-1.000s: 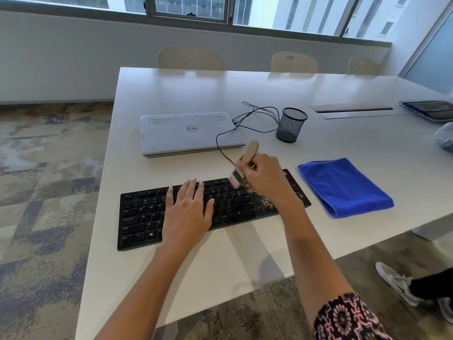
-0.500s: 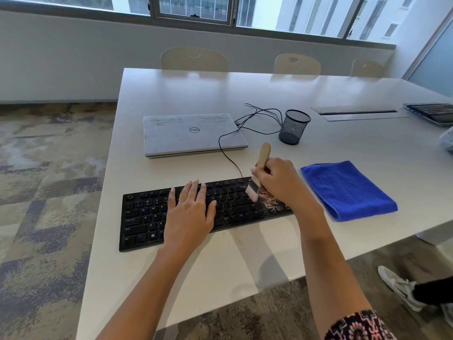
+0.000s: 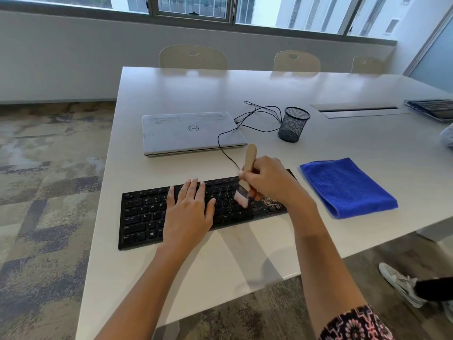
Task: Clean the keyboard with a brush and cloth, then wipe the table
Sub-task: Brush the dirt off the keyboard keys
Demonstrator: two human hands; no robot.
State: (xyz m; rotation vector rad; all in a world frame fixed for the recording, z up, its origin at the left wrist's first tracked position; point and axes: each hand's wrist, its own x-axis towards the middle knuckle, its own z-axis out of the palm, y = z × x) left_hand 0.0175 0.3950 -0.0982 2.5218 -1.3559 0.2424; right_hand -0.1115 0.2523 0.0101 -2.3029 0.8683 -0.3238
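A black keyboard lies near the front edge of the white table. My left hand rests flat on its middle keys, fingers spread. My right hand grips a wooden-handled brush, handle pointing up and away, pale bristles blurred on the keys right of centre. Light dust specks show on the keyboard's right end, partly hidden by my right wrist. A folded blue cloth lies on the table just right of the keyboard.
A closed grey laptop sits behind the keyboard, with a black cable looping to a black mesh pen cup. A cable slot and another keyboard are far right. A person's shoe is on the floor, right.
My right hand has swept the brush across the right part of the keyboard, first rightwards, then back left. My left hand has stayed flat on the keys.
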